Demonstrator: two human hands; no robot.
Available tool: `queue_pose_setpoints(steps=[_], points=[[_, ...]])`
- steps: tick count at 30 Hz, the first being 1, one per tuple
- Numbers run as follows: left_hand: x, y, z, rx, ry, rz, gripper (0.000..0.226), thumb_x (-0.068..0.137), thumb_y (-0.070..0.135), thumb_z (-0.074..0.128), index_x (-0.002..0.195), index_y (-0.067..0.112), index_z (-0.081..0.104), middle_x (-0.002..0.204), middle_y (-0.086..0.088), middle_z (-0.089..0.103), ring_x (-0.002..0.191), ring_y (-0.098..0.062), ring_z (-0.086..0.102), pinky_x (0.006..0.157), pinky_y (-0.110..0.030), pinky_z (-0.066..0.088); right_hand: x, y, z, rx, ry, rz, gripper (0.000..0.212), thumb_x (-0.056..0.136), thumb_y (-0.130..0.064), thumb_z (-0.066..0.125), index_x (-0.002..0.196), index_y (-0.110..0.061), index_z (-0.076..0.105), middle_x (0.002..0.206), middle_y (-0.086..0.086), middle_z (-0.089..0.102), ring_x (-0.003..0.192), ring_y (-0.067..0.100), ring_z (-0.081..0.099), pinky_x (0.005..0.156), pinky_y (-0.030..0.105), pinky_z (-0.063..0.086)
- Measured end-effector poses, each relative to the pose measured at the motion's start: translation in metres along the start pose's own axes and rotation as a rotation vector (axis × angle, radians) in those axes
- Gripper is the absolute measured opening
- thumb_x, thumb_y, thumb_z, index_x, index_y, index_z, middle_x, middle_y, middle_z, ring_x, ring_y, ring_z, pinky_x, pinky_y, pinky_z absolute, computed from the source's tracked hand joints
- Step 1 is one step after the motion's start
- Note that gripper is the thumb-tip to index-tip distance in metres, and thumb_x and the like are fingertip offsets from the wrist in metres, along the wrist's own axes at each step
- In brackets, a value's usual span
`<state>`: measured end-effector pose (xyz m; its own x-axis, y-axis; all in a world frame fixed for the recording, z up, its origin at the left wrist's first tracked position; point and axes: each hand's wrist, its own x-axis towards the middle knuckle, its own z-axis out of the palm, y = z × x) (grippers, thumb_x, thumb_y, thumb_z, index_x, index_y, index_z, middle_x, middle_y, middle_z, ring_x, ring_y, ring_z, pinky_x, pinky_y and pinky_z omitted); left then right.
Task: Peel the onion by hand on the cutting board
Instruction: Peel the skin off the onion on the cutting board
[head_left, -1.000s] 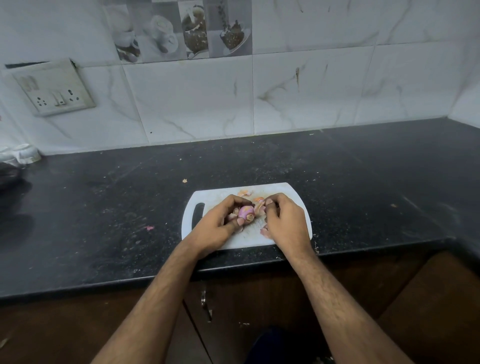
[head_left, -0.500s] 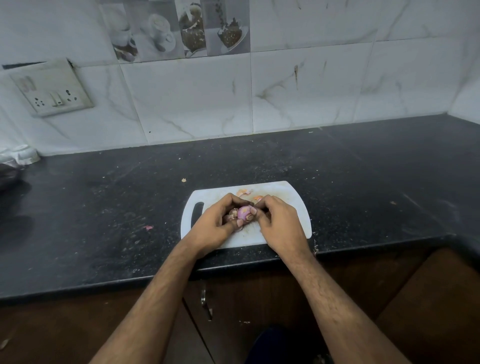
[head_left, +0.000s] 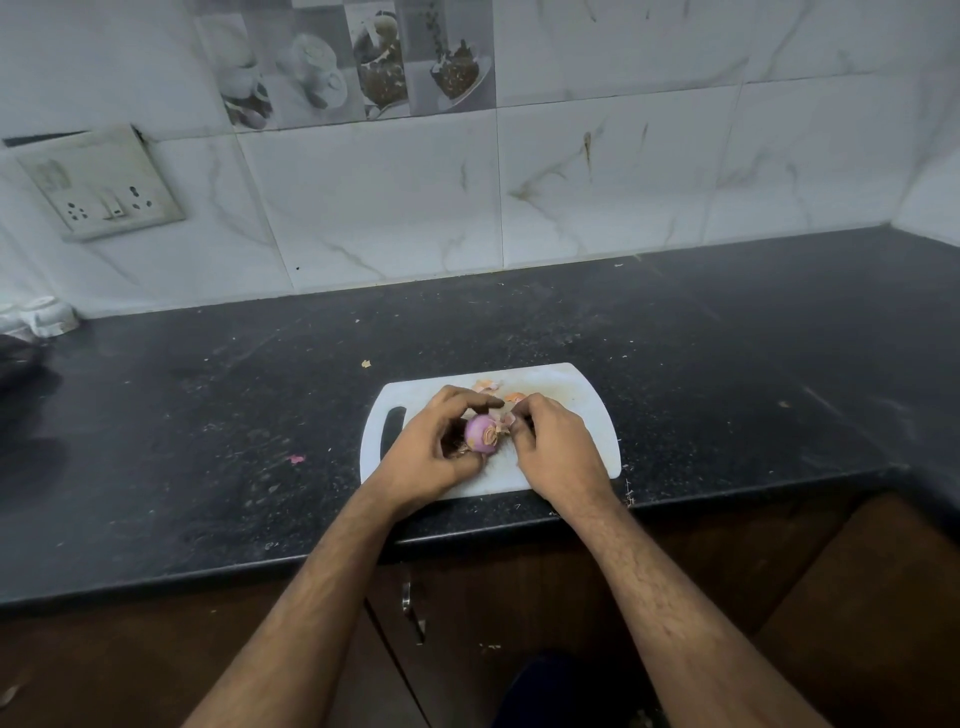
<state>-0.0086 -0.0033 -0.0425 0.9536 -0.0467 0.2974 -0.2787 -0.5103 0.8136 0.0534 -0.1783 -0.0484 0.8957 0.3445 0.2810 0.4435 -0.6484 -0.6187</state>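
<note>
A small purple onion (head_left: 481, 434) sits over the white cutting board (head_left: 592, 405), which lies on the black counter near its front edge. My left hand (head_left: 434, 452) curls around the onion from the left and holds it. My right hand (head_left: 556, 447) is just to the onion's right, its fingertips pinching a flap of papery skin (head_left: 503, 425) still joined to the onion. Loose orange-pink peel pieces (head_left: 488, 385) lie on the board beyond my hands. The underside of the onion is hidden by my left fingers.
The black counter (head_left: 208, 415) carries crumbs, a pink scrap (head_left: 296, 459) and a tan scrap (head_left: 366, 364). A switch and socket plate (head_left: 101, 187) hangs on the tiled wall. White crockery (head_left: 49, 314) sits at the far left. Brown cabinet doors are below the counter edge.
My right fingers moved in to the onion's right side and took hold of a skin flap. My left hand kept holding the onion, which now shows more bare purple surface.
</note>
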Motion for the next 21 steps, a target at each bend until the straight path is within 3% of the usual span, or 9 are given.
queue_pose_setpoints(steps=[5,10,13,16,18,21], points=[[-0.0005,-0.0008,0.0027,-0.023,0.058,-0.003,0.047,0.082,0.002,0.079,0.123,0.024,0.072,0.120,0.014,0.060,0.116,-0.011,0.064,0.102,-0.028,0.053,-0.0001,0.0010,-0.0003,0.038,0.050,0.031,0.015,0.102,-0.027,0.055,0.109,-0.016,0.062,0.107,-0.004,0.067,0.089,0.012,0.060,0.081,0.031,0.052],[-0.0001,-0.0049,0.0028,-0.082,0.114,-0.064,0.054,0.080,0.003,0.079,0.129,0.024,0.066,0.129,0.007,0.066,0.116,-0.013,0.068,0.102,-0.040,0.056,-0.0007,0.0008,0.0003,0.095,0.066,0.032,0.010,0.097,-0.021,0.064,0.107,-0.019,0.064,0.100,-0.009,0.066,0.084,0.009,0.063,0.077,0.036,0.060],[-0.0001,-0.0045,0.0040,-0.106,0.111,-0.099,0.058,0.078,0.004,0.082,0.131,0.023,0.064,0.131,0.006,0.069,0.116,-0.012,0.069,0.104,-0.043,0.055,-0.0024,0.0015,-0.0005,0.191,0.040,0.015,0.024,0.098,-0.013,0.058,0.117,-0.027,0.062,0.100,-0.013,0.067,0.085,0.007,0.067,0.075,0.037,0.063],[0.0014,-0.0068,0.0042,-0.096,0.109,-0.113,0.055,0.073,0.013,0.088,0.122,0.029,0.068,0.125,0.004,0.070,0.112,-0.016,0.071,0.104,-0.047,0.056,-0.0056,-0.0006,-0.0033,0.257,0.040,0.002,0.016,0.105,-0.034,0.049,0.109,-0.030,0.064,0.091,-0.014,0.071,0.077,0.008,0.069,0.072,0.041,0.062],[0.0021,-0.0089,0.0037,-0.129,0.102,-0.128,0.054,0.069,0.015,0.093,0.116,0.026,0.069,0.121,0.000,0.072,0.109,-0.018,0.073,0.103,-0.048,0.056,-0.0066,-0.0036,-0.0053,0.251,0.011,0.005,0.023,0.101,-0.050,0.052,0.102,-0.032,0.065,0.087,-0.015,0.071,0.076,0.005,0.068,0.074,0.038,0.060],[0.0021,-0.0086,0.0034,-0.178,0.083,-0.142,0.052,0.067,0.014,0.096,0.110,0.024,0.070,0.114,-0.003,0.075,0.106,-0.021,0.074,0.102,-0.047,0.057,-0.0057,-0.0047,-0.0052,0.178,-0.024,0.018,0.019,0.096,-0.050,0.061,0.098,-0.031,0.065,0.085,-0.015,0.070,0.080,0.003,0.065,0.078,0.037,0.058]])
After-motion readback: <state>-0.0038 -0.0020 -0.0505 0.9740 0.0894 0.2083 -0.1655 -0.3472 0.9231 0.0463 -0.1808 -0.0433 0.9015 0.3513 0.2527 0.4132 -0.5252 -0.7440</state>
